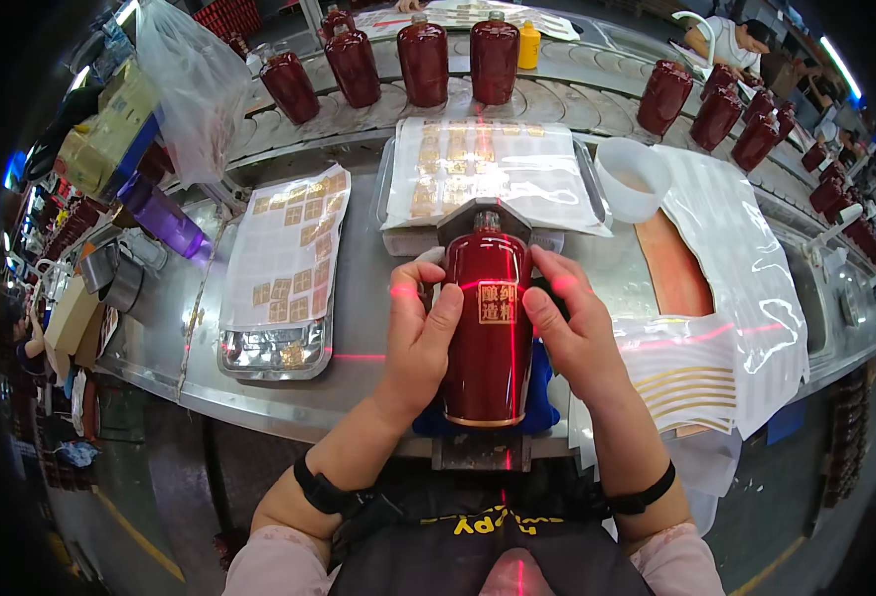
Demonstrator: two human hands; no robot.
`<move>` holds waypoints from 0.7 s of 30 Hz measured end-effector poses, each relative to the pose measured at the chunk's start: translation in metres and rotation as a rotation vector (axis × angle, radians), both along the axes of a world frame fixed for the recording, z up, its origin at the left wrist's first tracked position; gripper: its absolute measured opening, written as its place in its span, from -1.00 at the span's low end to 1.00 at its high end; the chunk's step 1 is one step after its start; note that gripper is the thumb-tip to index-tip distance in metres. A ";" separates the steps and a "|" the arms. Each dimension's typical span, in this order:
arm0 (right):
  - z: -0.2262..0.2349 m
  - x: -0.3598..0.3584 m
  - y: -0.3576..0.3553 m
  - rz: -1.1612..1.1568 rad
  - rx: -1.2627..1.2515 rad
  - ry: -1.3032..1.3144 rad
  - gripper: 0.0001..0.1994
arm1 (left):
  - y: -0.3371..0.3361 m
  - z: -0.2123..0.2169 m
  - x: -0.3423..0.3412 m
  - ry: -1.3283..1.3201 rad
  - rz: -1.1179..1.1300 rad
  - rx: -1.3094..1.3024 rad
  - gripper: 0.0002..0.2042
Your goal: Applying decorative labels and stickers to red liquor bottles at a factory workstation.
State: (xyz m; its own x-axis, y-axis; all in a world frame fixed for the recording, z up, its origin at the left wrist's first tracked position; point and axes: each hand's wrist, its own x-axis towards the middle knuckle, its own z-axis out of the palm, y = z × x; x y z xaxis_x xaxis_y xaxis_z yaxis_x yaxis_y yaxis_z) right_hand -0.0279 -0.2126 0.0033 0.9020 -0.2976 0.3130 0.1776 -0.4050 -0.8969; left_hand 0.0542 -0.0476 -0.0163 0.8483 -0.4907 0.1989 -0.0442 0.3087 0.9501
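Note:
A dark red glass bottle (487, 382) lies in front of me, its clear neck pointing away toward a dark notched rest (515, 221). A square gold decal (498, 302) sits on its upper body, crossed by red laser lines. My left hand (420, 323) is closed against the bottle's left side, thumb along the glass. On the opposite side my right hand (579, 320) grips it the same way, thumb beside the decal. Blue cloth (542, 402) shows under the bottle. Just beyond it, a sheet of gold decals (488, 164) rests on a metal tray.
Another decal sheet (299, 238) covers a metal tray (277, 356) at left. To the right are a white plastic ring-shaped tub (633, 181) and plastic-covered sheets (736, 248). Several red bottles (423, 65) stand on a conveyor (577, 104) behind. A purple bottle (165, 219) leans at far left.

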 end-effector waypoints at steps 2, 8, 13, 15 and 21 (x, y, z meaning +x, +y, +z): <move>0.000 0.000 0.000 -0.013 0.048 -0.003 -0.50 | 0.003 -0.001 -0.001 0.012 0.001 0.020 -0.72; 0.002 -0.001 0.002 -0.028 0.078 -0.006 -0.51 | 0.006 0.005 0.000 0.156 -0.053 -0.049 -0.69; 0.006 0.000 0.004 -0.057 -0.114 -0.040 -0.43 | 0.000 0.008 -0.003 -0.063 0.037 0.127 -0.48; 0.007 0.000 0.006 -0.051 -0.097 -0.028 -0.39 | -0.001 0.009 -0.003 -0.041 0.034 0.106 -0.43; 0.009 -0.001 0.009 -0.044 -0.043 0.004 -0.40 | 0.000 0.009 -0.001 -0.009 0.021 0.092 -0.44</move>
